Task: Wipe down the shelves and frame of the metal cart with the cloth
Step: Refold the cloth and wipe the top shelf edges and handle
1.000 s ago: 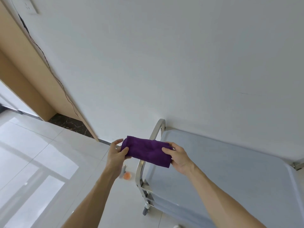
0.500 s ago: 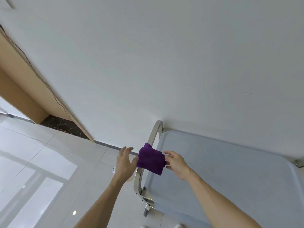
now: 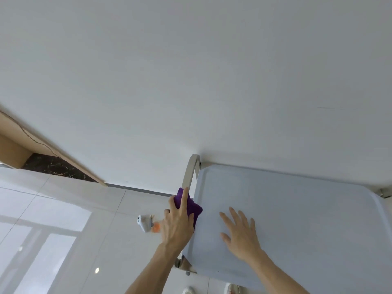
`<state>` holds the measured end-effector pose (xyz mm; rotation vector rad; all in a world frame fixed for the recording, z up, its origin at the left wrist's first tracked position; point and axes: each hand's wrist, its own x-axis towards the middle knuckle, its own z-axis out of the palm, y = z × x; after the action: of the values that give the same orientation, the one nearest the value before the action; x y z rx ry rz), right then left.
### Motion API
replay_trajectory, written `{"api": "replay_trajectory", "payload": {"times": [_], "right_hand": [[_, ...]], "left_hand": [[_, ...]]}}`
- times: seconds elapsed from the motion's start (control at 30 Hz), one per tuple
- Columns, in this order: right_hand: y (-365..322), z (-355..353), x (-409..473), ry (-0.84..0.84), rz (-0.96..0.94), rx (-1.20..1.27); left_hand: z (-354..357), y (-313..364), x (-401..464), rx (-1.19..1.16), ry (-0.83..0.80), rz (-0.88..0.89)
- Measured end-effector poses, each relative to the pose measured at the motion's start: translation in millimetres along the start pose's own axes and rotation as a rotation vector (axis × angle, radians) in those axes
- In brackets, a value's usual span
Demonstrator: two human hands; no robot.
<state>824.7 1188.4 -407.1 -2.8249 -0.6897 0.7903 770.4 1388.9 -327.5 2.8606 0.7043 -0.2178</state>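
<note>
Wall hems you in behind the cart
Your way along the handle rail (image 3: 191, 172) ends at the wall (image 3: 191, 81); the floor (image 3: 84, 209) side lies open

— What moved?
— The right hand (image 3: 240, 232) let go of the purple cloth (image 3: 191, 205) and now lies flat on the cart's top shelf (image 3: 307, 219).
— The cloth?
— The left hand (image 3: 178, 223) alone presses it onto the cart's handle bar (image 3: 191, 172).

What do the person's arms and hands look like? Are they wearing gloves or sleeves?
No gloves and no sleeves show. The left hand and right hand are bare, and both forearms are bare as far as the picture goes. I see no rings, watch or bracelets.
</note>
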Motion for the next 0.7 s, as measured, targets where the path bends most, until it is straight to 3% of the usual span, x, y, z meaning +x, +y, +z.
{"api": "replay_trajectory", "payload": {"times": [0.1,0.37,0.5,0.6,0.7], "right_hand": [[-0.2,14.2,16.3,0.010,-0.014,-0.057],[10.5,69.8,27.5,0.242,-0.037,-0.052],[10.8,76.5,30.4,0.268,-0.035,-0.062],[12.1,79.8,30.8,0.320,-0.039,-0.083],[14.8,82.8,31.4,0.377,-0.049,-0.100]], "left_hand": [[5.1,1.0,14.6,0.086,0.025,0.030],[-1.5,20.3,93.6,-0.019,0.054,0.100],[-5.7,34.7,144.1,-0.032,0.058,0.114],[-10.1,44.9,182.5,0.009,-0.017,0.120],[-16.5,56.9,223.0,0.056,-0.218,0.123]]}}
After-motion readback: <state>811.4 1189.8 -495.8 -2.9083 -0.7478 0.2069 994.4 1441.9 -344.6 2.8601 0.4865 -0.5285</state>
